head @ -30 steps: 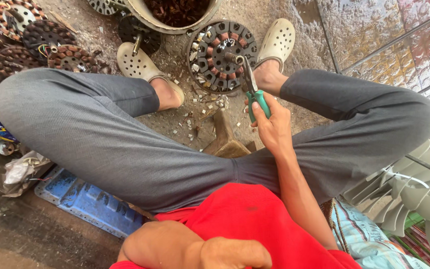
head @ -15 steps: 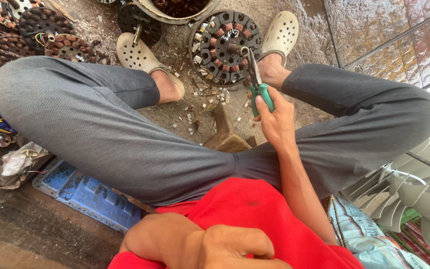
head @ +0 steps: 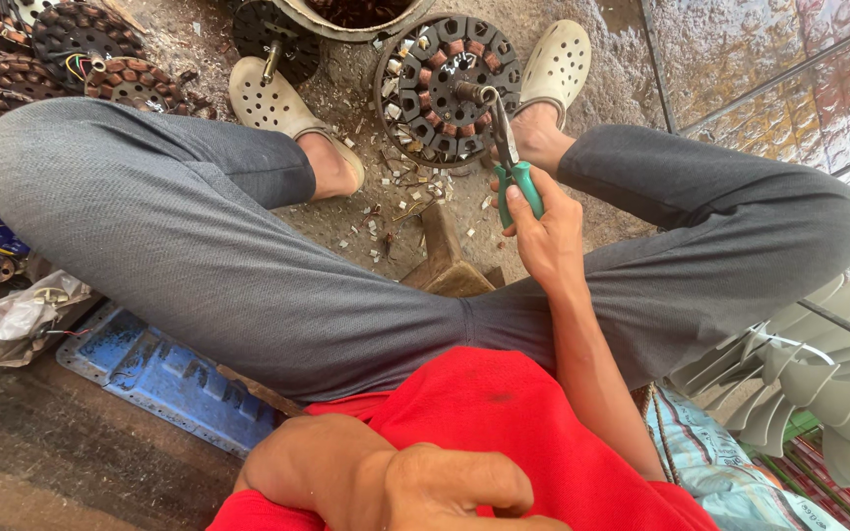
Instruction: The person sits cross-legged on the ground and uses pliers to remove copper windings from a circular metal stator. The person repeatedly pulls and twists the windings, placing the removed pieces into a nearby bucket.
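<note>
Fingers point(head: 523, 211) of the right hand point(head: 548, 236) wrap tight around the green grips of the pliers point(head: 507, 162), thumb on the near handle. From the hand the tool runs toward 11 o'clock, and its tip sits at the hub of the stator point(head: 448, 88), a round dark core ringed with copper windings that lies flat on the ground between the two feet. Whether the tip grips a wire or only rests on the hub cannot be told.

The left hand point(head: 415, 487) lies low against the red shirt point(head: 504, 423), fingers curled loosely, holding nothing.

By its look the stator is heavy and stiff, a steel core that will not flex; the windings are thin and could tear or spring back when pulled. The outer rim or the centre shaft seems the safest place to hold it, away from the cut wire ends. The rubber grips should give a firm, non-slip hold on the pliers.

Around the stator, at 6 o'clock, pale scraps point(head: 386, 211) litter the ground, and a wooden block point(head: 445, 256) stands just past them. At 9 o'clock is a cream clog point(head: 273, 98), at 3 o'clock another clog point(head: 558, 59). Further out at 10 o'clock more stators point(head: 71, 49) are piled. Well apart at 4 o'clock lie fan blades point(head: 819, 374).
</note>
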